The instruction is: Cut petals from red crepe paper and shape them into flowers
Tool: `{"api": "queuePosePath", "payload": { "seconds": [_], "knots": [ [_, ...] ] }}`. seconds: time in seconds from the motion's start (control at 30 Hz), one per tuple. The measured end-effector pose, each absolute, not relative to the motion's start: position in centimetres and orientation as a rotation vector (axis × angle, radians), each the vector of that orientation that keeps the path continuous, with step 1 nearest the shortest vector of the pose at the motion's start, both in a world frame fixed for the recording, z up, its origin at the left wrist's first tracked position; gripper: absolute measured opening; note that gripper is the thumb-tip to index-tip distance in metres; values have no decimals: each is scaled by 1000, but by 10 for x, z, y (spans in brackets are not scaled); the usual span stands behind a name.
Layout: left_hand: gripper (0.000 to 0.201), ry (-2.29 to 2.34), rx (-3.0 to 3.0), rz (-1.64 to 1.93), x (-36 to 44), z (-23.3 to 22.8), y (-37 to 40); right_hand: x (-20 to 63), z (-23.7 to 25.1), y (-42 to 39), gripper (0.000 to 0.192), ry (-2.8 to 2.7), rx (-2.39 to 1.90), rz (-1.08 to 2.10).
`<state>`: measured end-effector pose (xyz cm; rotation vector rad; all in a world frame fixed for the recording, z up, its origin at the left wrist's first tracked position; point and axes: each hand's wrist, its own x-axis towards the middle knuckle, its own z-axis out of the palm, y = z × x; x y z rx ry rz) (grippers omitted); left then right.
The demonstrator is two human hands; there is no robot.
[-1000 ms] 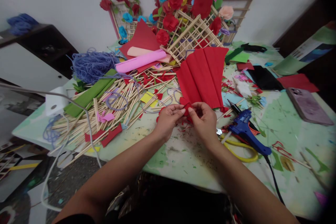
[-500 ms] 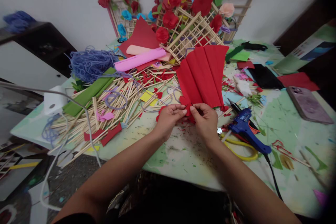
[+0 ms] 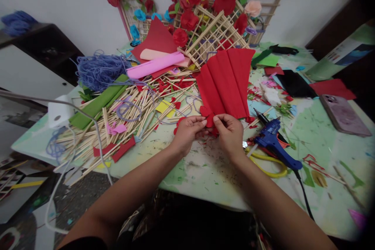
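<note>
Between my two hands is a small red paper flower piece (image 3: pixel 209 119) with rounded petals. My left hand (image 3: pixel 189 133) pinches its left side between thumb and fingers. From the other side my right hand (image 3: pixel 228 132) grips it, also in a pinch. More red paper petals (image 3: pixel 179 124) show just left of my left hand, partly hidden by it. Right behind my hands lies a fanned sheet of red crepe paper (image 3: pixel 225 82). A blue glue gun (image 3: pixel 271 136) rests to the right of my right hand, close to yellow-handled scissors (image 3: pixel 271 168).
Thin wooden sticks (image 3: pixel 129 117) are heaped on the left, with blue yarn (image 3: pixel 99 71) and a pink paper roll (image 3: pixel 155 65) behind. Stick lattices (image 3: pixel 216 39) with paper flowers lean on the wall. A phone (image 3: pixel 344 114) lies far right. A white cable (image 3: pixel 96 133) crosses the left side.
My hands stay in nearly the same place with the red paper between them. My fingers have shifted slightly on it, and more of its petals show. The whole view has moved a little.
</note>
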<state>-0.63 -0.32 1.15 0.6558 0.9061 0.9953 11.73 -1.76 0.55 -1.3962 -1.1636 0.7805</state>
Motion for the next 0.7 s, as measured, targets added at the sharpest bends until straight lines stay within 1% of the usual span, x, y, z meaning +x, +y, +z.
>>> {"api": "queuePosePath", "payload": {
  "seconds": [0.13,0.27,0.5,0.7],
  "knots": [
    [20,891,683,974,-8,10,-4,118,7,-17,20,-1158,-1413,753],
    [24,880,723,959,-8,8,-5,118,7,-17,20,-1163,-1443,703],
    [29,962,755,980,-5,10,-5,118,8,-17,20,-1148,-1418,754],
    [25,923,729,976,-6,10,-5,117,9,-19,23,-1145,-1372,816]
  ]
}}
